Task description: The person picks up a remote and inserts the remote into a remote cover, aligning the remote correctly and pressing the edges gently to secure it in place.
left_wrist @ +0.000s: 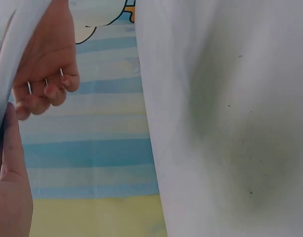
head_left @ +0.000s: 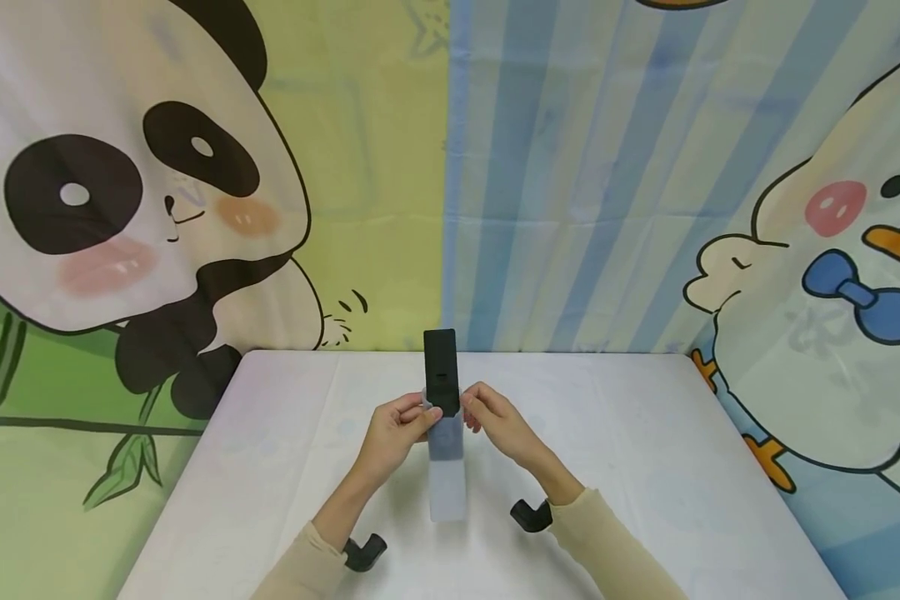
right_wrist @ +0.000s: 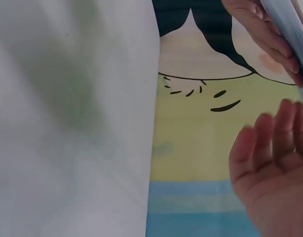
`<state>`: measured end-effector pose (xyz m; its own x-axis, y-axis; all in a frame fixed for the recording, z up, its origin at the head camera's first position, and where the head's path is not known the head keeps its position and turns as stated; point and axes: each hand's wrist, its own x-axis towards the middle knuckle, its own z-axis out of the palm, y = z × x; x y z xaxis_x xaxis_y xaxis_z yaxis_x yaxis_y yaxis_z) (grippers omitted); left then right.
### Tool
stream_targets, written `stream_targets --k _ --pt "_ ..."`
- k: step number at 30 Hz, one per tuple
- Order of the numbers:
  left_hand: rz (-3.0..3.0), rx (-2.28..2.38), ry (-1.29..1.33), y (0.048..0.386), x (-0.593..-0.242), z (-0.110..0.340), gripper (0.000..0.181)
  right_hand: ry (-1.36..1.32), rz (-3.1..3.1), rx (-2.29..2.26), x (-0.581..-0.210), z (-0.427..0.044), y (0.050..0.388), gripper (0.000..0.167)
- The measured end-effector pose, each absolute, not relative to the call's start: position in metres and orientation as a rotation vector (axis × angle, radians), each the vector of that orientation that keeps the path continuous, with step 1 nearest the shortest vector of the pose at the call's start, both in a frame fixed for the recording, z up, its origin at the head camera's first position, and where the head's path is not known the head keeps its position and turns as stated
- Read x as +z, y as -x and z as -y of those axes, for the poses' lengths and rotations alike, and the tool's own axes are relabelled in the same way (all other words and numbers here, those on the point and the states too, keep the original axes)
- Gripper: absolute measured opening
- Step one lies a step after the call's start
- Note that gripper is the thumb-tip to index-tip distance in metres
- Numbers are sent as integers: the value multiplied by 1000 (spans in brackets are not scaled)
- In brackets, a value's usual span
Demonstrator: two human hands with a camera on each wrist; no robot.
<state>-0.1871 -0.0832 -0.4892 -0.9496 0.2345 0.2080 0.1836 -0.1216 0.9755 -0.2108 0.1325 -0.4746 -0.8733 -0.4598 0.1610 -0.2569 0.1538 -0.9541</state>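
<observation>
A flat black rectangular object (head_left: 441, 367) stands upright with its lower part inside a long translucent plastic sleeve (head_left: 447, 492). Darker through the plastic, its lower end shows in the sleeve's upper half. My left hand (head_left: 392, 433) grips the sleeve near its mouth, thumb across the front and fingers at the left side and behind. On the other side my right hand (head_left: 501, 422) has thumb and fingertips at the sleeve's right upper edge. In the right wrist view the other fingers of the right hand (right_wrist: 275, 168) bend loosely, and its thumb is hidden.
A white-covered table (head_left: 607, 433) lies beneath the hands. Behind it hangs a curtain (head_left: 375, 167) printed with a panda and a white bird. A black wrist fitting (head_left: 365, 552) sits by the left sleeve cuff, and another black fitting (head_left: 531, 516) by the right.
</observation>
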Motion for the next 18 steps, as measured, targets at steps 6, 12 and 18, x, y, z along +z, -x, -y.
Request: stream_targets --k 6,12,18 --pt "-2028 2191 -470 186 -489 85 38 957 -2069 -1860 -475 -138 207 23" --pt "-2042 2143 -409 189 -481 90 53 1050 -1991 -1876 -477 -141 208 23" --pt "-2052 2075 -400 198 -471 91 58 1092 -2000 -1791 -483 -142 210 21"
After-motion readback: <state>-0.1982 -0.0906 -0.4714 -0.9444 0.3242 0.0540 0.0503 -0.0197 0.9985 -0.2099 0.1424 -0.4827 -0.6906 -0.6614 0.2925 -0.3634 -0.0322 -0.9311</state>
